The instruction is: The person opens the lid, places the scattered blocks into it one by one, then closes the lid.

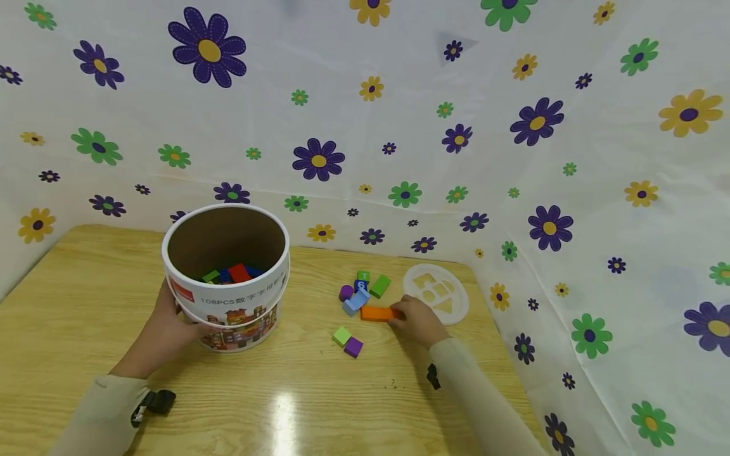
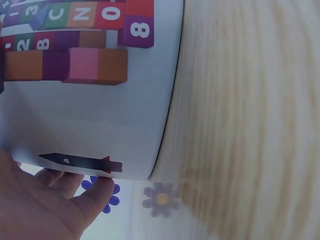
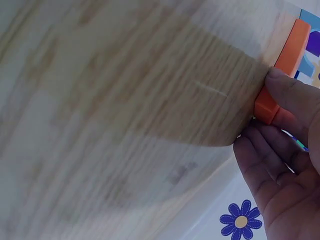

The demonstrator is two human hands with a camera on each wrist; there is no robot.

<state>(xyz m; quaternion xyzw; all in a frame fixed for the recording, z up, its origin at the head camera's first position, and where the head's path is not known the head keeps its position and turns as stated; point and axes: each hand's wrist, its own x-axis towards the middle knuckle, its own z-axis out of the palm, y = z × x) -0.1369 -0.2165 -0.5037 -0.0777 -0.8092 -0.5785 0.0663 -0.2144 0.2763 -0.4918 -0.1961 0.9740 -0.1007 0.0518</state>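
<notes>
The left hand (image 1: 172,328), curved wide, holds one bucket (image 1: 228,303) with blocks (image 1: 239,273) inside. On the table (image 1: 228,399) sit seven loose blocks (image 1: 353,346). One orange block (image 1: 376,313), just beside the light blue block (image 1: 355,303), is pinched by the right hand (image 1: 420,321), near one white board (image 1: 461,292).

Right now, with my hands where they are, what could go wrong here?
The orange block in your right hand lies close beside the light blue block; sliding it left might knock that askew.

The bucket is open with blocks inside, so if your left hand tips it far, some could spill.
</notes>
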